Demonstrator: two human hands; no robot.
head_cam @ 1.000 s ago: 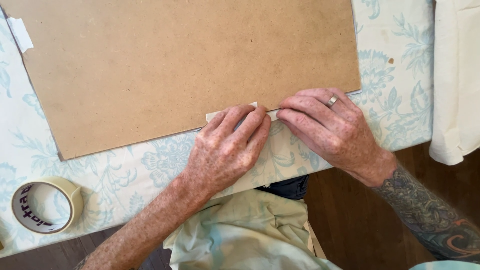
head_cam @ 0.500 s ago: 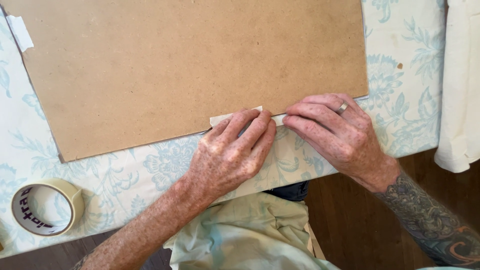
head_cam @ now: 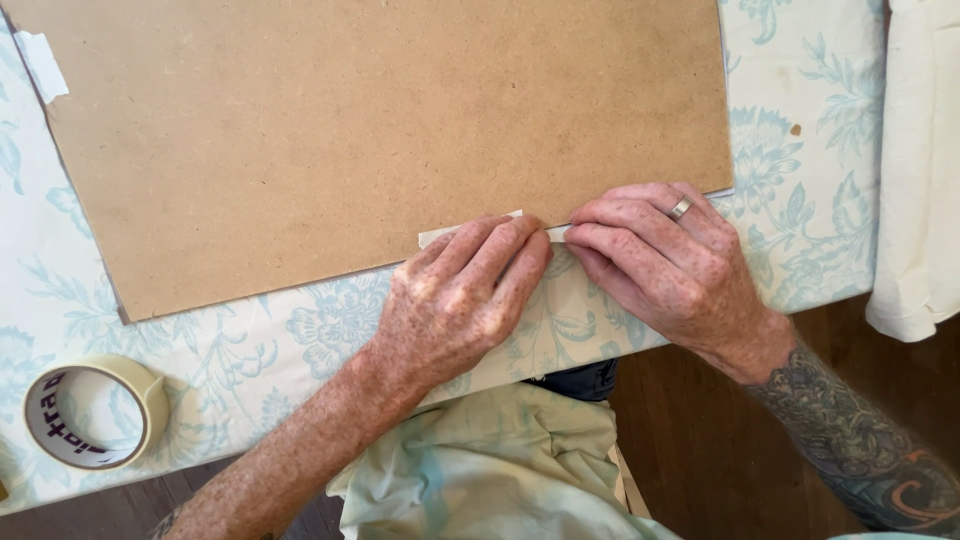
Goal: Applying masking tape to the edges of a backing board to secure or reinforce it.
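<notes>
With both my left hand (head_cam: 455, 300) and right hand (head_cam: 655, 265) flat, fingers pressing the tape strip (head_cam: 470, 228) onto the board (head_cam: 380, 130) edge at centre frame, uneven pressure could wrinkle it.

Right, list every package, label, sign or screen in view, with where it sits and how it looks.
Roll of tape: near left on the floral tablecloth, round, cream, dark printed lettering inside its core.
Tape strip: far left corner of the brown board, short, whitish, blank.
No packages, signs or screens.

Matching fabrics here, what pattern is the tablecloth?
Pale blue flowers on white tablecloth, clearest in the head view.
</notes>
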